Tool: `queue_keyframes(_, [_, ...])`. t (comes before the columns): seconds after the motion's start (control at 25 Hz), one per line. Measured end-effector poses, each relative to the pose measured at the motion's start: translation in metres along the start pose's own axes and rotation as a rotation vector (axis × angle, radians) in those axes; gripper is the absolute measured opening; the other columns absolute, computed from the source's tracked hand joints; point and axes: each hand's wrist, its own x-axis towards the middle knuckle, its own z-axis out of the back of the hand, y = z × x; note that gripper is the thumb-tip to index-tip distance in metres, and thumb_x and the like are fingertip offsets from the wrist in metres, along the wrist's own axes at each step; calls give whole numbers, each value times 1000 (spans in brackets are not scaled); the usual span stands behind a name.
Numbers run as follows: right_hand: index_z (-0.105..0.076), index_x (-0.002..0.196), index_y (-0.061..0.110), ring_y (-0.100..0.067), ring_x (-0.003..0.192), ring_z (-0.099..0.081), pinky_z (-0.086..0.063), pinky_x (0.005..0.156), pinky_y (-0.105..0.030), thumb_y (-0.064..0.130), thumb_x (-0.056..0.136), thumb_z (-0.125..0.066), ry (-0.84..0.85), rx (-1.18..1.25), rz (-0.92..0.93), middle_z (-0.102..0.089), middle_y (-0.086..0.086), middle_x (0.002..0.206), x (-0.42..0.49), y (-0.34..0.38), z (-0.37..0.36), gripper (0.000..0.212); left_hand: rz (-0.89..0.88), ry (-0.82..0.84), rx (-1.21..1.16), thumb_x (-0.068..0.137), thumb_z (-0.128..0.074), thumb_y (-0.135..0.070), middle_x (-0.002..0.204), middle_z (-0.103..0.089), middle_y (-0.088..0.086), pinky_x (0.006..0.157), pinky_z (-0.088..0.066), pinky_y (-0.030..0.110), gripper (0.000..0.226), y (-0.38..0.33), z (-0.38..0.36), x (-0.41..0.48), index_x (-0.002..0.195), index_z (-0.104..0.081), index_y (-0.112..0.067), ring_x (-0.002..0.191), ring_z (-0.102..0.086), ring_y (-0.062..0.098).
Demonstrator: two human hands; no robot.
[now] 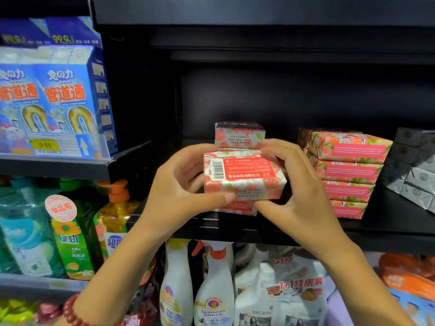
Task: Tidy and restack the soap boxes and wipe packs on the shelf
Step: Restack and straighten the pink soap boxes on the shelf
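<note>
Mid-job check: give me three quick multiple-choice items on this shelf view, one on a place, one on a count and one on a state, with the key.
1. Where does the pink stack stand, seen from the held soap box?
A) to its left B) to its right C) one level down
2. How many boxes show in the pink stack?
A) two B) four C) seven
3. How is the held soap box gripped?
A) by both hands B) by one hand alone C) by none, it lies free

Key:
1 B: the stack stands on the shelf past the right hand.
2 B: four pink labels show, one above another.
3 A: the left hand and the right hand each curl round one end.
</note>
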Motion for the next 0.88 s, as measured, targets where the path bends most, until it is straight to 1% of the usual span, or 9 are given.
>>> queue_keyframes(0.08, [-37,135,31,6,121,-43,-39,93,-8,41,65,-82,77,137,-131,-44,18,134,0,1,6,83,-49,22,34,58,-87,-7,115,-65,-1,86,-51,21,69,2,0,-1,118,-54,-13,111,-61,14])
queue_keyframes(0.16, [-37,133,40,11,112,-50,-43,82,-5,52,62,-77,75,308,-252,-52,27,124,3,0,10,81,-82,38,39,59,-83,-10,118,-61,4,90,-51,27,68,4,0,-1,119,-52,-10,115,-58,19])
queue_keyframes(0.28, [-47,131,29,7,100,-60,-49,74,-9,47,63,-72,88,446,-359,-64,21,110,8,-5,13,75,-152,53,41,64,-76,-9,123,-54,9,91,-50,27,61,5,-3,-3,119,-49,-10,120,-54,20])
queue_keyframes(0.4, [-57,122,23,2,98,-62,-52,71,-13,38,61,-74,58,483,-338,-67,17,105,11,-5,9,65,-174,43,71,68,-73,-9,129,-50,7,93,-49,27,60,7,-3,-2,122,-46,-11,125,-49,19])
queue_keyframes(0.52, [-60,109,24,-2,101,-62,-54,71,-17,24,64,-77,-49,520,-272,-65,15,105,9,-1,-1,49,-107,26,94,68,-75,-15,134,-50,2,96,-49,33,72,8,1,-3,132,-41,-15,128,-47,21])
queue_keyframes(0.6, [-58,107,25,-2,103,-60,-53,76,-17,13,67,-79,-105,476,-209,-63,13,105,7,0,-8,47,-10,-7,58,66,-75,-25,129,-58,-4,91,-50,28,74,6,5,-5,132,-43,-20,122,-54,16])
queue_keyframes(0.72, [-54,104,24,-2,105,-57,-49,81,-12,6,70,-77,-136,321,-103,-59,13,106,8,1,-19,44,98,-62,91,66,-68,-43,109,-67,-17,77,-50,12,54,4,9,-8,116,-56,-27,104,-63,3])
queue_keyframes(0.8, [-52,102,21,-2,104,-55,-47,81,-11,9,72,-71,-138,259,-28,-56,12,105,8,2,-27,37,167,-99,128,62,-77,-42,103,-68,-19,71,-50,11,53,3,12,-9,110,-59,-28,97,-65,1])
queue_keyframes(0.88, [-48,101,20,0,105,-52,-44,83,-7,7,72,-68,-117,223,33,-54,11,106,7,2,-36,37,193,-115,133,58,-84,-32,102,-68,-16,69,-52,14,58,3,16,-12,110,-61,-24,96,-66,4])
